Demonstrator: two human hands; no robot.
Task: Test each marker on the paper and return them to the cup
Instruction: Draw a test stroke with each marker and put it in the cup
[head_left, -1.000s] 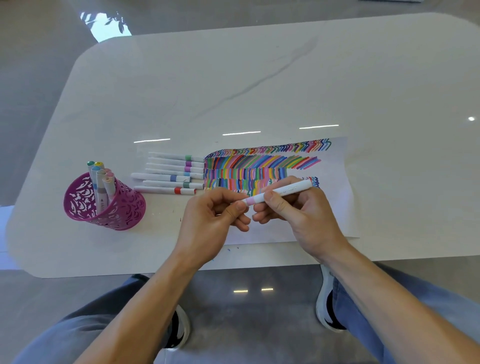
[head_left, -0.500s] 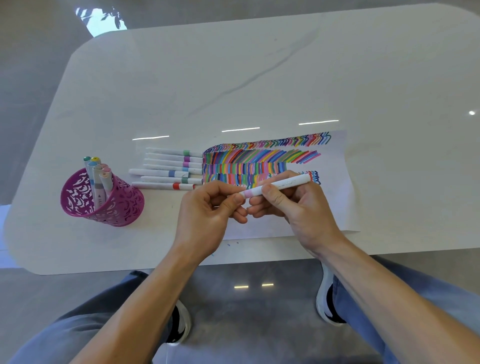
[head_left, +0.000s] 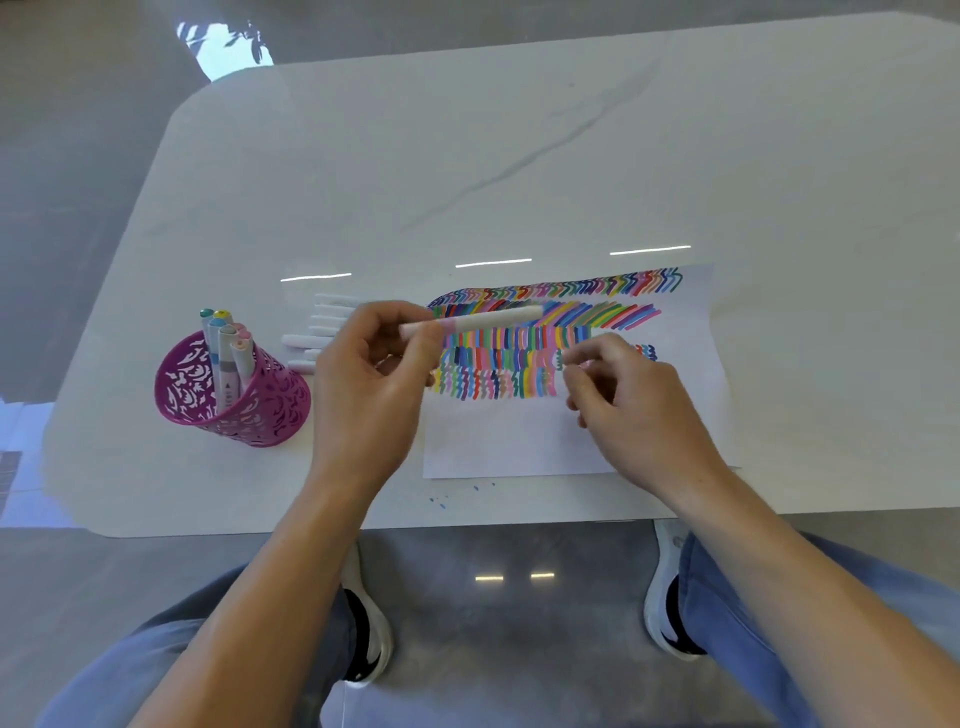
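Observation:
My left hand (head_left: 363, 395) pinches a white marker with a pink band (head_left: 493, 318) by its left end and holds it level above the paper (head_left: 519, 441). The paper lies on the white table (head_left: 519, 156) and is covered in rows of coloured strokes. My right hand (head_left: 639, 410) hovers over the paper's right part, fingers loosely curled, holding nothing I can make out; it is blurred. The magenta cut-out cup (head_left: 234, 400) stands at the left with several markers in it. More white markers (head_left: 322, 332) lie in a row between cup and paper, partly hidden by my left hand.
The table's front edge runs just below my wrists, with small blue ink specks (head_left: 441, 501) near it. My knees and shoes (head_left: 369, 649) show under the table over a grey floor. Bare tabletop stretches behind the paper.
My right hand has let go of the marker and moved right. My left hand now holds the marker alone and has carried it up and to the left.

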